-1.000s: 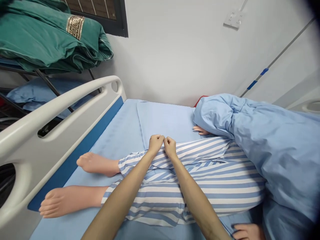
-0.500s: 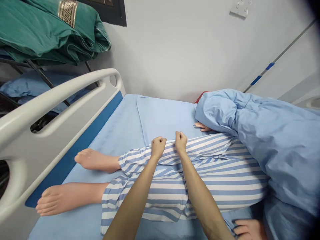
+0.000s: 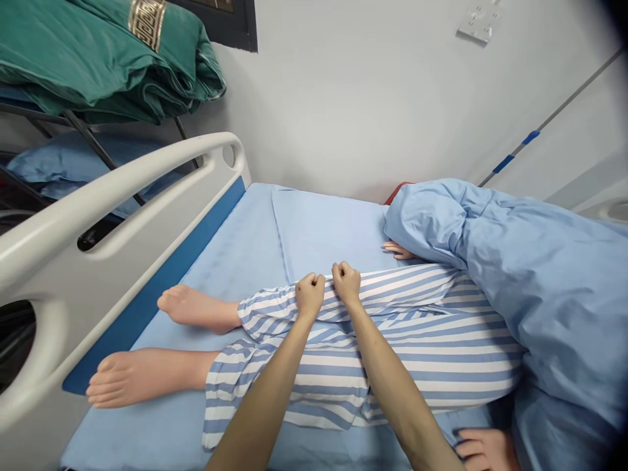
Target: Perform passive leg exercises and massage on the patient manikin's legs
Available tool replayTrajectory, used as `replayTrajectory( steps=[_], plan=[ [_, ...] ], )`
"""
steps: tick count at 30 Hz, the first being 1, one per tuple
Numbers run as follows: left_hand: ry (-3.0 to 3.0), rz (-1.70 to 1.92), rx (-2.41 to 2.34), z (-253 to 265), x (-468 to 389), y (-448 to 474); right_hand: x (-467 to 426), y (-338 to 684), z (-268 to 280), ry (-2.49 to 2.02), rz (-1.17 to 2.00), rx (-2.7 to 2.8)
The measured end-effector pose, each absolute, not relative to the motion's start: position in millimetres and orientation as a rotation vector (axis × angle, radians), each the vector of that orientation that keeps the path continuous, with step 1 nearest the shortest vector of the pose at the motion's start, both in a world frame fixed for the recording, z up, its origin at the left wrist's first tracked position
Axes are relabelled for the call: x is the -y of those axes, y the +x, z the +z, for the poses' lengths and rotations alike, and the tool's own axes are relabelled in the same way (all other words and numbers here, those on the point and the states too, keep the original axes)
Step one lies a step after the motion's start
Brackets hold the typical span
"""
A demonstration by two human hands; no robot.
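Observation:
My left hand [image 3: 310, 294] is closed in a fist on or just above the far leg of the blue-and-white striped trousers [image 3: 392, 340]. Beside it on the right, a small gap away, my right hand [image 3: 347, 282] is also a fist over the same leg. Nothing shows between the fingers of either hand; whether they touch the cloth I cannot tell. The trousers are worn by a lying figure that looks like a mannequin, with a far bare foot [image 3: 196, 307] and a near bare foot [image 3: 132, 376] pointing left.
A light blue quilt [image 3: 549, 261] covers the figure's upper part; the figure's hands [image 3: 397, 250] stick out from under it. The bed's footboard [image 3: 161, 196] rises at the left. Behind it, green folded bedding [image 3: 112, 62] lies on a rack. A white wall [image 3: 353, 98] borders the bed's far side.
My right fist has moved left and slightly down, closer to my left fist. The left one has shifted only slightly. The camera view has turned a little left.

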State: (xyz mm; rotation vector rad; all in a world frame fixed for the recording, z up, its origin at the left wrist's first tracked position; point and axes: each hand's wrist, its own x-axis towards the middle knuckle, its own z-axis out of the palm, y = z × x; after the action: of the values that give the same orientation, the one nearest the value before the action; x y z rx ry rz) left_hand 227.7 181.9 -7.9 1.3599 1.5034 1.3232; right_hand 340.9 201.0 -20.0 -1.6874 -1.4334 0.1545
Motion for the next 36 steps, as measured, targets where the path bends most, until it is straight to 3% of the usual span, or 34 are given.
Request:
replayTrajectory(
  steps=[10, 16, 25, 36],
  plan=[
    [1.556, 1.197, -1.488, -15, -178, 214, -200, 367, 0, -1.618, -0.048, 1.195],
    [1.575, 1.117, -1.463, -12, -182, 208, -206, 371, -13, -1.757, 0.003, 1.096],
    [1.388, 1.231, -1.422, -2, -182, 233, -207, 365, -12, -1.704, 0.050, 1.099],
    [1.562, 1.184, -1.458, -16, -184, 234, -198, 378, -1, -1.594, -0.017, 0.931]
  ],
)
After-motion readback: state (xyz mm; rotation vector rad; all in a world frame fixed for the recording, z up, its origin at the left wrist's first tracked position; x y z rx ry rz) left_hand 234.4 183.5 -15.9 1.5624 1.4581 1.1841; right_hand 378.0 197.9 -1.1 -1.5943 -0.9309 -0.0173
